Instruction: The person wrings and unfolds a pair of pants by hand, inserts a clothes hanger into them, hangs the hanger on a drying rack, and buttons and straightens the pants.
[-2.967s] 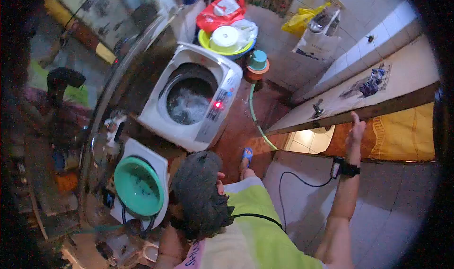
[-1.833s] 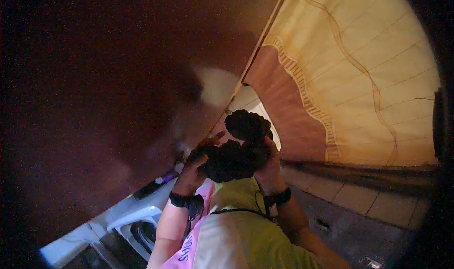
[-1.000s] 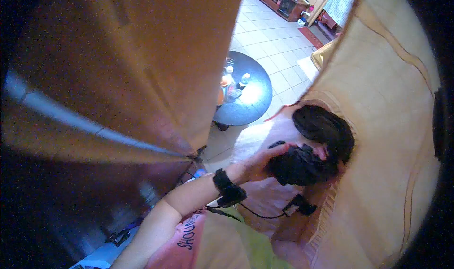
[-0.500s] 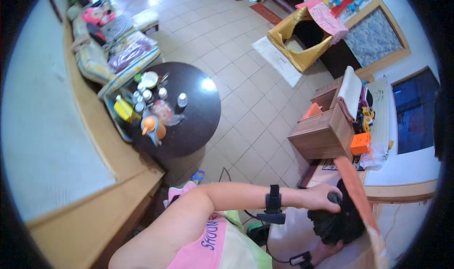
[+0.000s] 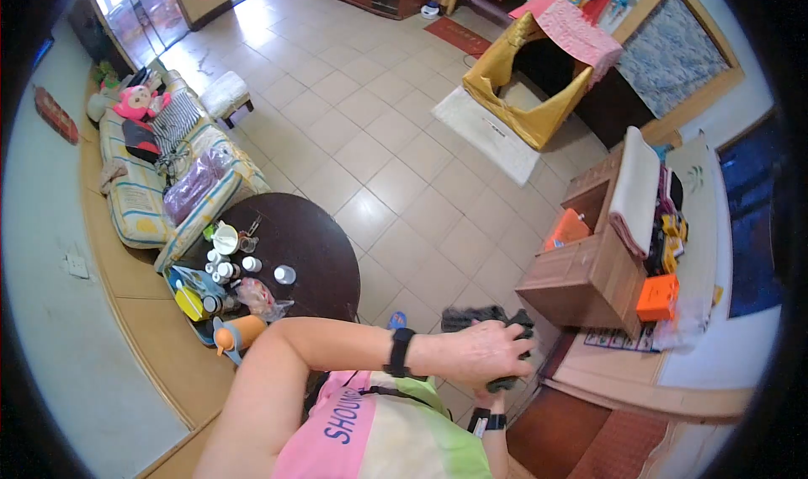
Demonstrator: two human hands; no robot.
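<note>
Clamping the dark cloth bundle (image 5: 484, 319) under my left hand (image 5: 484, 354) at chest height, I am bracing it from below with my right hand (image 5: 497, 388) — fingers hidden — above the tiled floor (image 5: 370, 134), beside the wooden cabinet (image 5: 589, 277).

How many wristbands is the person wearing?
2. One black wristband is on the left arm reaching across; the other wristband is lower down on the right wrist, under the dark cloth both hands hold.
</note>
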